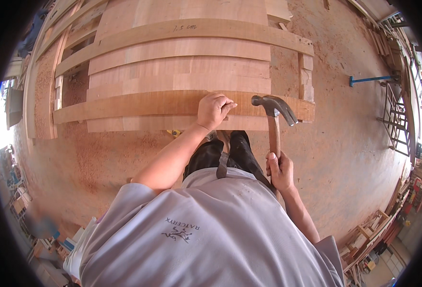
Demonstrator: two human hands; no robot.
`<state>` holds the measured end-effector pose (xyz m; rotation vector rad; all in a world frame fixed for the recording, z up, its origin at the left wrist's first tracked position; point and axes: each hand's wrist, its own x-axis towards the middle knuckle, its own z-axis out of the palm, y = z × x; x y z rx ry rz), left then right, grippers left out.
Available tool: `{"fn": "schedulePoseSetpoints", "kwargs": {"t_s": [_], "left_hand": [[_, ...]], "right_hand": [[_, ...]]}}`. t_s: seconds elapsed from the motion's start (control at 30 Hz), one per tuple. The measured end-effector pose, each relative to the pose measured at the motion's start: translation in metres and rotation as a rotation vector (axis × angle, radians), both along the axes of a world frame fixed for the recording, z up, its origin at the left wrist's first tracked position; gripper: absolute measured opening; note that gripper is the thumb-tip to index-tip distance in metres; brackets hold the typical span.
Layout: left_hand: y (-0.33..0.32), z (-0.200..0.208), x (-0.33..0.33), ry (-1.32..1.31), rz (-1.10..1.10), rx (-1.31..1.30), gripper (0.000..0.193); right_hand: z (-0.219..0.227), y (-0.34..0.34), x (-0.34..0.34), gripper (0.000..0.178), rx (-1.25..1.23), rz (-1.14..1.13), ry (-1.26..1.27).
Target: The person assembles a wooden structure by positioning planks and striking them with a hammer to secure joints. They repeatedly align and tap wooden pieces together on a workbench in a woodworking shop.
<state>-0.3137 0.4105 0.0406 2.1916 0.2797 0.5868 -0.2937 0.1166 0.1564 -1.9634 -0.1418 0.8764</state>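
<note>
My left hand (213, 111) rests on the nearest wooden strip (139, 104), its fingers closed in a pinch. Whatever is between the fingertips, if anything, is too small to make out. In my right hand (281, 172) is a claw hammer (274, 131), gripped by its wooden handle. The dark hammer head is raised just right of my left hand, its striking face toward the left and its claw toward the right. Beneath the strip lie several pale planks (172, 67) side by side. A second strip (239, 29) with handwriting crosses them farther away.
A wooden frame (43, 100) with sawdust on it stands at the left of the planks. Reddish sawdust (94, 162) covers parts of the floor (345, 143). To the right are a blue metal bar (371, 80) and a dark metal rack (395, 119). Scrap wood (364, 234) lies at the lower right.
</note>
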Motion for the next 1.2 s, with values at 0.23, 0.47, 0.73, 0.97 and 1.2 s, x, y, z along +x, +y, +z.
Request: {"fn": "schedulePoseSetpoints", "kwargs": {"t_s": [0.23, 0.47, 0.73, 0.97, 1.2], "left_hand": [[-0.002, -0.002, 0.002, -0.089, 0.019, 0.031, 0.021], [-0.001, -0.003, 0.000, -0.068, 0.028, 0.051, 0.025], [-0.003, -0.003, 0.000, -0.041, 0.037, 0.045, 0.022], [-0.001, -0.001, -0.002, -0.015, 0.032, 0.096, 0.025], [-0.001, -0.002, -0.001, -0.059, 0.017, 0.044, 0.025]], "right_hand": [[0.003, 0.017, 0.002, 0.040, -0.237, 0.239, -0.227], [0.001, 0.039, -0.001, 0.037, -0.287, 0.350, -0.434], [-0.002, 0.039, 0.003, 0.033, -0.326, 0.384, -0.518], [-0.005, 0.037, 0.005, 0.030, -0.370, 0.450, -0.514], [-0.007, 0.028, 0.003, 0.031, -0.293, 0.427, -0.545]]}}
